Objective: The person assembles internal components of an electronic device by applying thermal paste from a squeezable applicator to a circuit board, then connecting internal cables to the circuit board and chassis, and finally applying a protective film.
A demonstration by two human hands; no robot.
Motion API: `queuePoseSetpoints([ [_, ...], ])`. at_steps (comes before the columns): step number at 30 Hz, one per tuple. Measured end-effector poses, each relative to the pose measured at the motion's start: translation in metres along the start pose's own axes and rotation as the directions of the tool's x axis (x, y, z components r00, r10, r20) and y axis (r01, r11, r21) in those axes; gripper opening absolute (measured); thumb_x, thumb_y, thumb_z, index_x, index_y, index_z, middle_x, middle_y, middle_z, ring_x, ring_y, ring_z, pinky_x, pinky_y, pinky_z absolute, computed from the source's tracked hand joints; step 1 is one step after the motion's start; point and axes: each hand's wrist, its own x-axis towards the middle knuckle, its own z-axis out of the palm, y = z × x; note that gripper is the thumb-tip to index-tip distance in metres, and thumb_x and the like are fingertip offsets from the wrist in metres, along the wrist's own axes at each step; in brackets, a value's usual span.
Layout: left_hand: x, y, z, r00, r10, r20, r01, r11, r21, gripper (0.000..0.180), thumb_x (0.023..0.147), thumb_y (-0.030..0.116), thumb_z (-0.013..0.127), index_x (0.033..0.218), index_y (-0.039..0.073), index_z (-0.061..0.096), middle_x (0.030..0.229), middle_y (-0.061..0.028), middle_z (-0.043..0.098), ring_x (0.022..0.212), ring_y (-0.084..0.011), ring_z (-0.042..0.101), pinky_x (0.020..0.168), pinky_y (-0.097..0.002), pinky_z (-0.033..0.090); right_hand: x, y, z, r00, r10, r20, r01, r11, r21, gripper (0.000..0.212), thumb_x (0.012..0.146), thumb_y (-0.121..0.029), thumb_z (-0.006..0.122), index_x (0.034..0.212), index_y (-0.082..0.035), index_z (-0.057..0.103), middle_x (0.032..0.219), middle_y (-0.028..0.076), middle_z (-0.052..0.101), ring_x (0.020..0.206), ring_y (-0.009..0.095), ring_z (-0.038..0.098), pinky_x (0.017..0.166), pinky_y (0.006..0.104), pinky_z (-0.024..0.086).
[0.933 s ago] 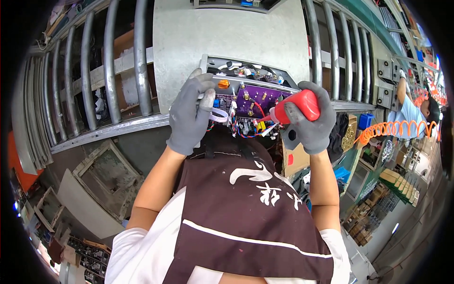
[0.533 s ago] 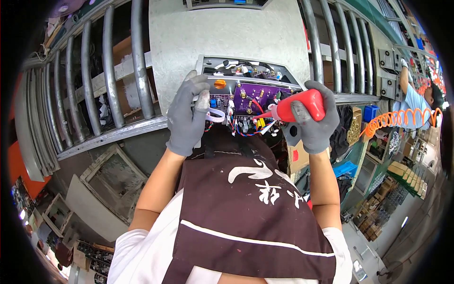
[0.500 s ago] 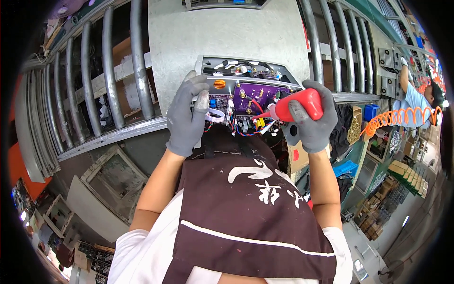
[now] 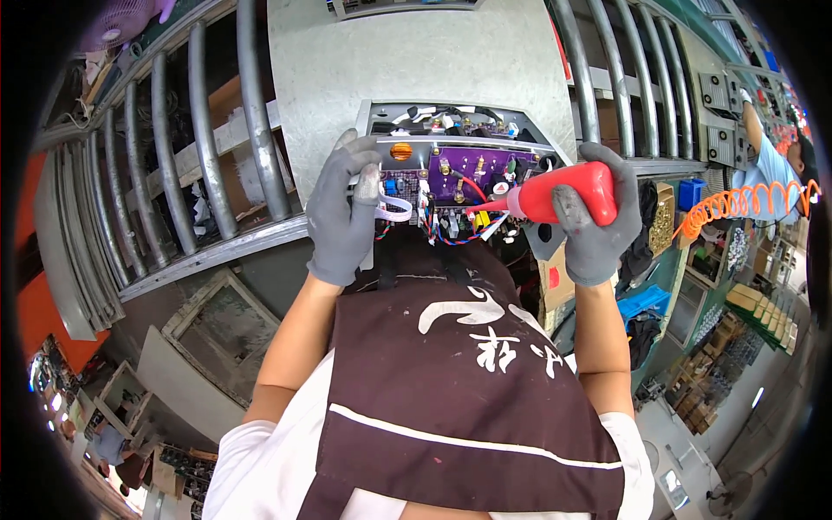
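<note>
A grey metal case [image 4: 542, 132] full of electronics lies before me, with a purple circuit board [image 4: 481, 165] and bundled coloured wires at its near side. My gloved left hand [image 4: 341, 208] is at the case's left side, fingers bent around its edge, close to a looped white flat cable [image 4: 396, 208]. In my gloved right hand [image 4: 598, 217] is a red squeeze bottle [image 4: 568, 192], tilted on its side. Its thin red nozzle points left over the near edge of the purple board; whether the tip touches anything I cannot tell.
The case rests on a pale worktop [image 4: 416, 65] between metal rollers [image 4: 260, 113] on both sides. Another case [image 4: 407, 7] sits at the far end. An orange coiled hose [image 4: 745, 201] hangs at right, near a person in light blue [image 4: 776, 169].
My right hand and the red bottle have shifted a little to the right, drawing the nozzle the same way. The left hand keeps its place at the case, and the view has turned slightly.
</note>
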Motion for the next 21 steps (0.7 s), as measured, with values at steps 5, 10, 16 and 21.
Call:
queuePoseSetpoints([
  [5, 0.002, -0.002, 0.001, 1.0, 0.009, 0.012, -0.009, 1.0, 0.01, 0.015, 0.093, 0.013, 0.054, 0.1, 0.002, 0.06, 0.11, -0.0145, 0.064, 0.12, -0.0359, 0.054, 0.099, -0.0411, 0.042, -0.014, 0.012, 0.013, 0.997, -0.048, 0.056, 0.046, 0.998, 0.035, 0.053, 0.066, -0.013, 0.083, 0.111, -0.001, 0.058, 0.101, 0.01, 0.063, 0.087, 0.019, 0.062, 0.078, 0.0323, 0.051],
  [10, 0.0, -0.005, 0.001, 1.0, -0.018, 0.0, 0.018, 1.0, 0.024, 0.016, 0.094, 0.015, 0.052, 0.1, 0.002, 0.06, 0.112, -0.0144, 0.063, 0.121, -0.034, 0.053, 0.1, -0.0398, 0.041, -0.015, 0.01, 0.019, 0.994, -0.087, 0.072, 0.087, 0.996, -0.001, 0.055, 0.066, -0.014, 0.084, 0.112, -0.002, 0.058, 0.1, 0.011, 0.064, 0.087, 0.02, 0.063, 0.078, 0.0326, 0.051],
  [16, 0.0, 0.001, 0.001, 0.999, -0.037, 0.013, 0.036, 0.999, 0.009, 0.016, 0.094, 0.014, 0.051, 0.101, 0.002, 0.06, 0.114, -0.0151, 0.063, 0.121, -0.0324, 0.053, 0.101, -0.039, 0.04, -0.027, 0.023, 0.018, 0.989, -0.007, -0.151, 0.042, 0.973, 0.227, 0.057, 0.067, -0.015, 0.083, 0.115, -0.001, 0.056, 0.11, 0.013, 0.06, 0.093, 0.02, 0.06, 0.08, 0.0324, 0.05],
  [21, -0.002, -0.002, 0.003, 0.998, -0.059, 0.015, 0.059, 0.998, 0.008, 0.018, 0.094, 0.014, 0.05, 0.102, 0.001, 0.06, 0.114, -0.0153, 0.063, 0.121, -0.0314, 0.053, 0.102, -0.0385, 0.039, -0.031, 0.025, 0.024, 0.993, -0.003, -0.118, 0.019, 0.99, 0.136, 0.059, 0.067, -0.018, 0.084, 0.116, 0.0, 0.055, 0.108, 0.014, 0.059, 0.096, 0.021, 0.058, 0.083, 0.0327, 0.048],
])
